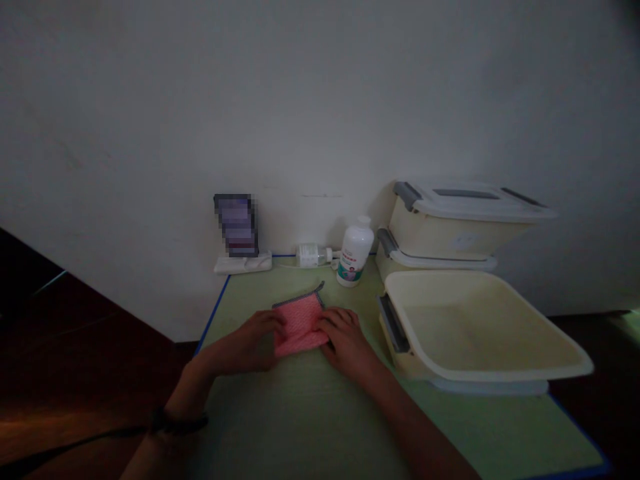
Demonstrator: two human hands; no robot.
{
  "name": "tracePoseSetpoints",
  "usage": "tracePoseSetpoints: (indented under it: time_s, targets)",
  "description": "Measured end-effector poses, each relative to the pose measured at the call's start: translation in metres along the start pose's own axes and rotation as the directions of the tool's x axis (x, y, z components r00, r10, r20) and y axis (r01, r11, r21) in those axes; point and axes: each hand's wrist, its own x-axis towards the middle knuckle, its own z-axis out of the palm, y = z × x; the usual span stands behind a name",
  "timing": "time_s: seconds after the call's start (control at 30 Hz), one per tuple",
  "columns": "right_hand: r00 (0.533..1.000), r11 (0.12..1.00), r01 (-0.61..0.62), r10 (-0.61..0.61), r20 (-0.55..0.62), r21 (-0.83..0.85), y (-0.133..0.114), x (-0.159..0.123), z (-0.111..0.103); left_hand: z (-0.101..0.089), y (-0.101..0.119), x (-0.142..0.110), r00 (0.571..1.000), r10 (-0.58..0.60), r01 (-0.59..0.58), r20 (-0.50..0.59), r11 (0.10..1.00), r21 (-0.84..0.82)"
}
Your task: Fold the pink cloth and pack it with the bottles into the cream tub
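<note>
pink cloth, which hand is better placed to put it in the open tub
Probably the right hand: it is on the cloth's right side, nearer the open tub. The left hand is at the cloth's other side, so it would have to reach farther across.

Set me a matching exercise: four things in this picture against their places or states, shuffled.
1. Pink cloth
2. Large white bottle
3. Small clear bottle
4. Uncovered cream bin

A. Lying on its side
B. To the right of both hands
C. Between left hand and right hand
D. Standing upright

Pairs: 1-C, 2-D, 3-A, 4-B
</note>
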Motion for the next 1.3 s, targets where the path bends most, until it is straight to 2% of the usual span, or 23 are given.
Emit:
tracePoseSetpoints:
  time_s: [0.1, 0.2, 0.4, 0.53, 0.67, 0.8, 0.9, 1.0, 1.1, 1.2, 1.3]
  targets:
    - [0.999, 1.000, -0.005, 0.004, 0.044, 0.014, -0.003, 0.000, -0.008, 0.003, 0.008, 0.003, 0.999, -0.041, 0.040, 0.023, 0.998, 0.043]
    - [0.998, 1.000, -0.016, 0.015, 0.062, 0.027, -0.002, 0.000, -0.013, 0.009, 0.011, 0.009, 0.997, -0.080, 0.080, -0.006, 0.987, 0.136]
    - [0.990, 0.991, 0.117, -0.121, 0.074, 0.059, 0.002, 0.002, -0.010, 0.019, 0.006, 0.015, 0.998, -0.025, 0.038, -0.058, 0.971, 0.237]
    - [0.990, 0.993, 0.094, -0.101, 0.095, 0.067, 0.001, 0.002, -0.007, 0.024, 0.005, 0.013, 0.994, -0.057, 0.079, -0.094, 0.964, 0.254]
    - [0.995, 0.993, 0.062, -0.069, 0.066, 0.102, 0.000, 0.002, -0.005, 0.027, 0.002, 0.015, 0.994, -0.051, 0.076, -0.100, 0.961, 0.264]
    - [1.000, 0.982, 0.023, -0.022, -0.007, 0.187, 0.002, 0.004, -0.003, 0.019, 0.002, 0.016, 0.994, -0.075, 0.089, -0.076, 0.974, 0.207]
    - [0.999, 0.971, -0.025, 0.029, -0.014, 0.238, 0.004, 0.004, -0.004, 0.008, 0.007, 0.012, 0.990, -0.133, 0.139, -0.052, 0.981, 0.137]
    - [0.995, 0.945, -0.093, 0.097, 0.002, 0.314, 0.004, 0.003, -0.005, -0.002, 0.012, 0.007, 0.980, -0.195, 0.196, -0.040, 0.980, 0.039]
    - [0.978, 0.900, -0.176, 0.206, -0.034, 0.398, 0.002, 0.005, 0.000, -0.006, 0.012, 0.005, 0.971, -0.240, 0.240, 0.005, 0.969, -0.065]
    - [0.938, 0.890, -0.267, 0.328, -0.113, 0.369, 0.000, 0.009, 0.009, -0.005, 0.009, 0.007, 0.958, -0.285, 0.279, -0.025, 0.950, -0.141]
    - [0.928, 0.922, -0.268, 0.326, -0.183, 0.280, 0.001, 0.013, 0.017, 0.001, 0.007, 0.012, 0.948, -0.307, 0.294, -0.082, 0.945, -0.142]
